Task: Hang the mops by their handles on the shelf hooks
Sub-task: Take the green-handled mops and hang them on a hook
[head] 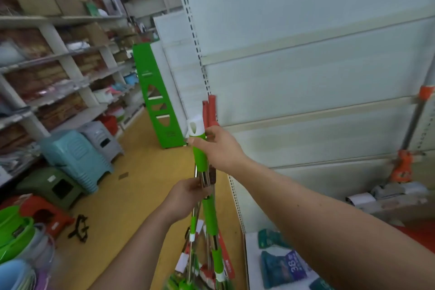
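A bundle of mops stands upright in the middle of the view. The nearest mop [200, 160] has a green handle grip and a white end cap with a hanging hole. My right hand [217, 146] grips that green grip just below the cap. Lower down, my left hand [186, 198] holds the metal shafts of the bundle. Behind the cap stand red handle tips [210, 110] of other mops. One orange-and-metal mop [409, 148] hangs against the white shelf back panel [306, 73] at the right. I see no hooks plainly in this blurred frame.
A white slotted upright [200, 54] borders the panel's left edge. Blue packets [282, 266] lie on the bottom shelf. Stacked plastic stools [75, 160] and basins [14, 235] line the left of the yellow floor aisle, with a green display stand [155, 96] farther back.
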A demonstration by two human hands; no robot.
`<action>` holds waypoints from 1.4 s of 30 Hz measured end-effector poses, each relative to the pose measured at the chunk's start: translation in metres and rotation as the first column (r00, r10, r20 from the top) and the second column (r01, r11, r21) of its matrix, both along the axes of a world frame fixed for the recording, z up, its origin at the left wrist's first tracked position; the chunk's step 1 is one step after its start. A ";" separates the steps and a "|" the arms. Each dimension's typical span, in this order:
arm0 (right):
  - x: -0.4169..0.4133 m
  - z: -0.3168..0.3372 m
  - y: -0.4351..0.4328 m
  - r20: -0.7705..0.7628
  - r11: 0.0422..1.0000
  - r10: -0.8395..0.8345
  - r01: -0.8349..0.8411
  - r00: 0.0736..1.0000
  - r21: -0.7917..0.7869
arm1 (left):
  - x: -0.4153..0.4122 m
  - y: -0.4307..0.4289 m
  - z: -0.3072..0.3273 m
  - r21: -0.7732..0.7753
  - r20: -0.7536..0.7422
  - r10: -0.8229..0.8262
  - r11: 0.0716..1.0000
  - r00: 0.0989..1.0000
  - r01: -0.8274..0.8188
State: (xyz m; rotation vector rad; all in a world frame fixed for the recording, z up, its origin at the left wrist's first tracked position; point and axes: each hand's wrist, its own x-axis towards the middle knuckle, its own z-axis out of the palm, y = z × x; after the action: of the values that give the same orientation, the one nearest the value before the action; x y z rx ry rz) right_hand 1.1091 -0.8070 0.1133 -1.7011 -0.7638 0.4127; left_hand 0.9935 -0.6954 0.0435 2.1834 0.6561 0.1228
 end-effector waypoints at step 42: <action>0.237 0.181 -0.230 0.252 0.819 -0.568 0.507 0.784 0.269 | 0.326 -0.184 0.154 0.106 0.444 -0.477 0.868 0.758 0.485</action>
State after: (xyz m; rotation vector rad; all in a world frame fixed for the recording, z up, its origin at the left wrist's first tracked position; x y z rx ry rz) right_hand 1.3463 -1.0371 0.2945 -1.7348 -0.4836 -0.3424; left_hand 1.3198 -0.8793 0.1979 2.1252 -0.1848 0.3456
